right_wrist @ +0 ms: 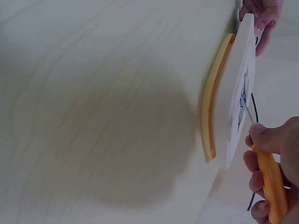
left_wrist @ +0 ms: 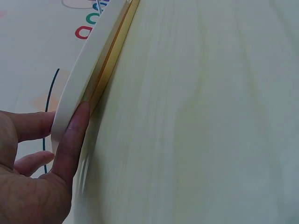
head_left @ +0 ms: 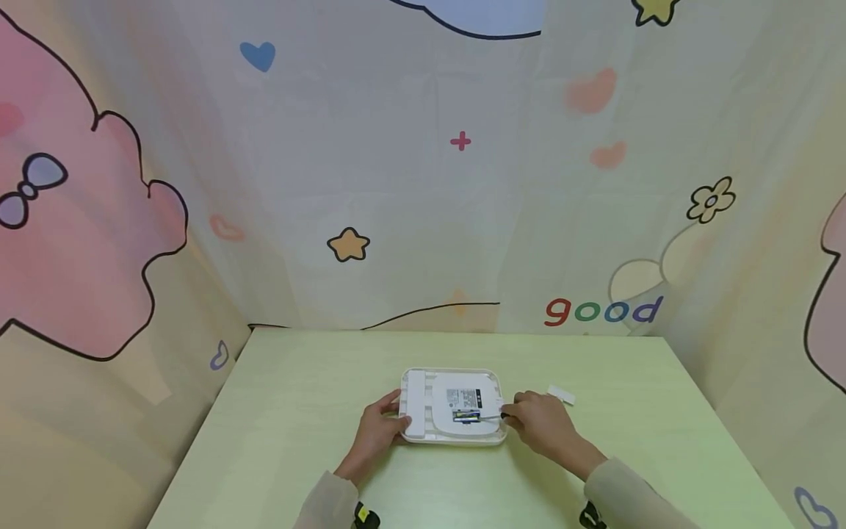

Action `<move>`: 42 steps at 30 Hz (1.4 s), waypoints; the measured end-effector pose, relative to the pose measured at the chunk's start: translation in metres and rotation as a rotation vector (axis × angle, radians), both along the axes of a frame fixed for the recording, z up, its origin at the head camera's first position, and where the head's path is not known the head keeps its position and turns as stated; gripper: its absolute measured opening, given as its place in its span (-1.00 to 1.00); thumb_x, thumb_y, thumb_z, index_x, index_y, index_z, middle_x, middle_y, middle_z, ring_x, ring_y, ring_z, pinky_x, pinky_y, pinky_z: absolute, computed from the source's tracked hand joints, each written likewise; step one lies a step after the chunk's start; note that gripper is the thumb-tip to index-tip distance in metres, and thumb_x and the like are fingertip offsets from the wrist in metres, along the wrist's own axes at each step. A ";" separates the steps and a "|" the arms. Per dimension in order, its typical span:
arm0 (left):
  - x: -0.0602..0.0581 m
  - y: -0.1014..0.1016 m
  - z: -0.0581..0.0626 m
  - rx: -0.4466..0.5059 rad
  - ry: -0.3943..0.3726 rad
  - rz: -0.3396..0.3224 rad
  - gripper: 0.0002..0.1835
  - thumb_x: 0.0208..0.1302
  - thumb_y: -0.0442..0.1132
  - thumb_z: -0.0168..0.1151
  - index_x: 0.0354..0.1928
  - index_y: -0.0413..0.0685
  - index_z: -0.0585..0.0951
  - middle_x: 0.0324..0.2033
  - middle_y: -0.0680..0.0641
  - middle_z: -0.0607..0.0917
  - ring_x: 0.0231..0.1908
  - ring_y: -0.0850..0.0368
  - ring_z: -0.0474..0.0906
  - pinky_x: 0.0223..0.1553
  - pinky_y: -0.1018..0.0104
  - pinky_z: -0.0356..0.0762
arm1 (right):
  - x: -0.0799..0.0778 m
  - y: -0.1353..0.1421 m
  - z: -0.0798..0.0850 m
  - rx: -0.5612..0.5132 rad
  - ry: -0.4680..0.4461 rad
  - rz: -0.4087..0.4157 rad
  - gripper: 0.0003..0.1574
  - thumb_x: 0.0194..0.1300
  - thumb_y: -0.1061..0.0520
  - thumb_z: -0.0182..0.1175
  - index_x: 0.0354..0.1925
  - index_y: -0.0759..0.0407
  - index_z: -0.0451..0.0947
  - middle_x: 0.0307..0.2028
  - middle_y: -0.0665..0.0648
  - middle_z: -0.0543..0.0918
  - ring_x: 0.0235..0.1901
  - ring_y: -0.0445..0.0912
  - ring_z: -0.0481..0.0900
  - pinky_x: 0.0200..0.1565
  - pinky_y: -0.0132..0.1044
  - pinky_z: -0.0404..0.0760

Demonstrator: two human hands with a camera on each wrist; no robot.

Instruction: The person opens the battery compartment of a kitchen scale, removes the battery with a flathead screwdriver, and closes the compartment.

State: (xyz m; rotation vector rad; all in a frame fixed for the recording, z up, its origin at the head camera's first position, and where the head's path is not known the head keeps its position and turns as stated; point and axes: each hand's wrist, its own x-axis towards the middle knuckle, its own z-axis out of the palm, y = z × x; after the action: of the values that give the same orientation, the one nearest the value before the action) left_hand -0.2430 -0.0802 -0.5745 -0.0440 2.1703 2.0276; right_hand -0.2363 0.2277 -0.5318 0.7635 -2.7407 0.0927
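Note:
A white, flat, round-cornered device (head_left: 415, 404) lies with its underside up, showing a printed label (head_left: 464, 399) and a battery compartment holding batteries (head_left: 465, 416). My left hand (head_left: 378, 432) grips its left end, thumb on one face and fingers at the edge, as the left wrist view also shows. In my right hand (head_left: 545, 426) is a screwdriver with an orange handle (right_wrist: 271, 182), fingers wrapped around it. Its thin metal shaft (right_wrist: 248, 111) points into the compartment, the tip right at the batteries. The device's lower side has a yellow-orange band (right_wrist: 210, 98).
A small white cover-like piece (head_left: 562, 394) lies on the pale wooden table (head_left: 297, 382), just beyond my right hand. A printed cloth backdrop (head_left: 396, 169) stands behind the table and along both sides.

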 end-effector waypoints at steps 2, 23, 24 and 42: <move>0.004 0.000 0.009 -0.008 0.005 -0.006 -0.31 0.19 -0.52 0.22 0.39 -0.38 0.30 0.07 -0.45 0.53 -0.41 0.14 0.63 -0.40 0.25 0.72 | 0.000 0.004 -0.005 -0.032 0.005 0.003 -0.85 0.09 0.07 0.44 -0.28 -0.05 0.78 -0.53 -0.11 0.57 -0.54 -0.21 0.45 -0.59 -0.44 0.30; -0.011 0.007 -0.022 0.025 -0.013 -0.021 -0.28 0.17 -0.49 0.26 0.41 -0.25 0.32 0.07 -0.39 0.52 -0.40 0.13 0.65 -0.42 0.26 0.72 | -0.002 -0.001 -0.031 -0.160 -0.065 -0.049 -0.82 0.17 0.02 0.38 -0.21 -0.04 0.76 -0.36 -0.07 0.69 -0.42 -0.22 0.54 -0.49 -0.40 0.46; -0.012 0.005 -0.025 0.026 -0.013 -0.018 -0.28 0.17 -0.49 0.27 0.41 -0.23 0.33 0.08 -0.38 0.53 -0.40 0.14 0.65 -0.42 0.28 0.71 | -0.003 -0.001 -0.032 -0.155 -0.069 -0.054 -0.81 0.17 0.02 0.38 -0.21 -0.04 0.76 -0.35 -0.07 0.70 -0.41 -0.21 0.55 -0.48 -0.39 0.47; -0.012 0.003 -0.026 0.012 -0.010 -0.008 -0.29 0.19 -0.47 0.26 0.41 -0.23 0.32 0.08 -0.37 0.53 -0.40 0.16 0.63 -0.44 0.32 0.69 | 0.002 0.003 -0.024 -0.217 -0.043 -0.105 -0.78 0.16 0.00 0.39 -0.19 -0.03 0.74 -0.40 -0.09 0.66 -0.46 -0.24 0.47 -0.51 -0.41 0.40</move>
State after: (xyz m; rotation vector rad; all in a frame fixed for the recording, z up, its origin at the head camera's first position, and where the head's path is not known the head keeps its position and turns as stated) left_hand -0.2546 -0.0775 -0.6007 -0.0434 2.1491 2.0313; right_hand -0.2339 0.2310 -0.5557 0.5633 -2.7458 0.3804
